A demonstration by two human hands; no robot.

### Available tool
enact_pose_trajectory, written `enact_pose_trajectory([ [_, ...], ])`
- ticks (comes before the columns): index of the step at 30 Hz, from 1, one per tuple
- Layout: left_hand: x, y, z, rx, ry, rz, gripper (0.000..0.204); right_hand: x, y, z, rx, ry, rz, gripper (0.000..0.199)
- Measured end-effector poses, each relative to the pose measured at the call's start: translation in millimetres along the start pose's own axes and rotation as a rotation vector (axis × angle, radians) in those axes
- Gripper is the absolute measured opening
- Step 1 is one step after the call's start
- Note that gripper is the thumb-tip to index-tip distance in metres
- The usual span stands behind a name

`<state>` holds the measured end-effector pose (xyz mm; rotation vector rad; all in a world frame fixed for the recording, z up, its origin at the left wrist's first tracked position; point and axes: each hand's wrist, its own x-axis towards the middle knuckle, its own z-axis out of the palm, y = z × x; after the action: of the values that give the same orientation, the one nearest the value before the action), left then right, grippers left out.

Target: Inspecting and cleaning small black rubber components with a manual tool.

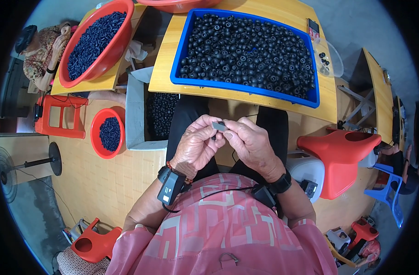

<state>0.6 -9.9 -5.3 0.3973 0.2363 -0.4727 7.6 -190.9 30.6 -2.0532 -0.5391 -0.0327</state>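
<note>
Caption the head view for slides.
Left grip and right grip hold grey piece before blue tray of black parts.

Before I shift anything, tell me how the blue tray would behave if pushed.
The blue tray is probably heavy, being full of black parts. Broad and shallow, it seems unlikely to tip. The loose, rounded parts may roll about.

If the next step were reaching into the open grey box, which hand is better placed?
Probably the left hand: it is nearer the open grey box, on that side. The right hand is farther off. Both hold a small grey piece.
</note>
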Motion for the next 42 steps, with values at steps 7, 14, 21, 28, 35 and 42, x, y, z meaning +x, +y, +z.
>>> enact_pose_trajectory([
  [7,-1.3,4.3,9.3,0.057,-0.079,0.043,0.011,-3.4,17.8,-2.1,0.111,0.167,0.133,0.018],
  [14,-2.1,2.1,11.7,0.056,-0.013,0.039,0.011,-0.2,1.2,3.1,0.332,0.166,0.253,0.022],
  [21,-1.3,-1.0,12.1,0.031,0.035,0.043,0.008,9.2,-1.6,3.6,0.139,0.131,-0.016,0.021],
  [28,-0.9,-2.1,4.2,0.099,0.053,0.060,0.007,8.4,-1.6,8.0,0.056,0.134,-0.084,0.021],
  [35,-0.8,-1.0,5.4,0.020,0.054,0.046,0.007,5.3,-0.1,9.9,0.168,0.171,0.020,0.018],
  [42,-0.2,-2.2,6.5,0.035,0.011,0.073,0.011,6.1,-2.8,8.9,0.347,0.131,0.227,0.017],
])
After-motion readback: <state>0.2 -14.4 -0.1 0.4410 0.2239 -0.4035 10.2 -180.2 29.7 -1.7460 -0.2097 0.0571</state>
